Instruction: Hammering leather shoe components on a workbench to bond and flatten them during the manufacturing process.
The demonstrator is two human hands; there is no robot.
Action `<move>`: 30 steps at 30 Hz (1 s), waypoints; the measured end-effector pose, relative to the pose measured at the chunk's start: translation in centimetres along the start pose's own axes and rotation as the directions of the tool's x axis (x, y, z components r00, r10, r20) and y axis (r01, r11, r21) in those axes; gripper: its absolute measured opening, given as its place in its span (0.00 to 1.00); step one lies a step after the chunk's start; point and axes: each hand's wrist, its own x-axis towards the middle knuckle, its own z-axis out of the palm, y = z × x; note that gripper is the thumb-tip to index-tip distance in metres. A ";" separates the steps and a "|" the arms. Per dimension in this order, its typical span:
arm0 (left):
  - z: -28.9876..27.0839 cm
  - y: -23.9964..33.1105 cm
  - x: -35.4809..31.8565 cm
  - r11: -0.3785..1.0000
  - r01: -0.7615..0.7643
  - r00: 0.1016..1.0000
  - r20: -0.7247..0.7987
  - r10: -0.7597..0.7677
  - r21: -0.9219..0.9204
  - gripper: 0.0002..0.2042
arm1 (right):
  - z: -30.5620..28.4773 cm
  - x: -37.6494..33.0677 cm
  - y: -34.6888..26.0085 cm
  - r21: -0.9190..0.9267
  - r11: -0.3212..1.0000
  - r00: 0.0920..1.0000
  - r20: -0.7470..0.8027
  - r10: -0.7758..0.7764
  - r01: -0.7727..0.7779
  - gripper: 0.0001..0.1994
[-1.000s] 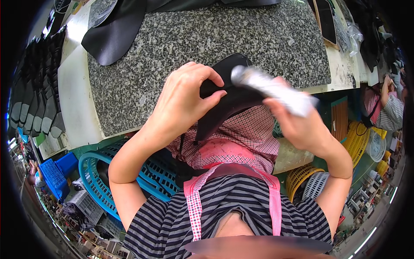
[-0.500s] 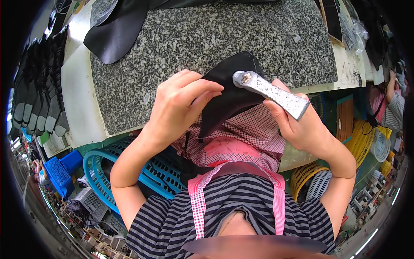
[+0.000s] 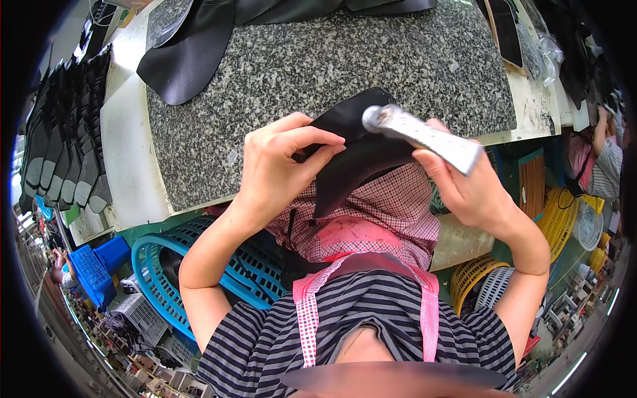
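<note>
Two hands are busy in the head view. The left hand (image 3: 272,159) pinches a black leather-like piece (image 3: 365,152) by its left part, thumb against fingers. The right hand (image 3: 474,192) grips a metal hammer (image 3: 428,136), its round end right of that pinch; I can't tell if it touches. The piece lies over the speckled stone slab's (image 3: 318,60) near edge. This looks like tapping it flat; the next tap needs the left hand clear.

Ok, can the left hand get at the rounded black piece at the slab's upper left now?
Probably yes, though the left hand would first need to release the black sheet it seems to pinch; only speckled slab shows between that hand and the rounded black piece.
</note>
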 end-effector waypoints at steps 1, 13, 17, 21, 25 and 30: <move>0.0 0.1 0.2 1.000 0.003 1.000 -0.003 -0.003 -0.001 0.05 | 0.3 0.1 0.1 0.020 0.993 0.981 -0.157 -0.113 0.118 0.05; -0.5 0.7 0.9 0.996 0.087 0.994 0.073 -0.087 0.009 0.05 | 0.4 -0.4 -1.3 -0.072 0.991 0.988 -0.104 -0.117 0.110 0.11; 0.0 0.4 1.1 0.998 0.037 0.998 0.049 -0.039 0.048 0.04 | 0.2 0.3 0.0 -0.033 0.999 1.000 0.011 0.005 -0.004 0.09; 1.1 1.2 1.0 0.997 0.073 0.996 -0.050 -0.071 0.038 0.04 | -0.2 -0.8 -0.8 0.064 0.994 0.956 -0.275 0.105 -0.090 0.09; 3.5 2.0 1.6 0.998 0.059 0.985 -0.162 -0.058 0.005 0.04 | 0.3 -0.8 0.1 -0.151 0.988 0.998 -0.059 0.018 -0.027 0.08; 3.1 1.5 1.3 0.995 -0.001 0.993 -0.115 -0.010 -0.102 0.06 | 1.2 -0.9 2.8 -0.058 0.998 0.977 -0.214 -0.002 -0.011 0.10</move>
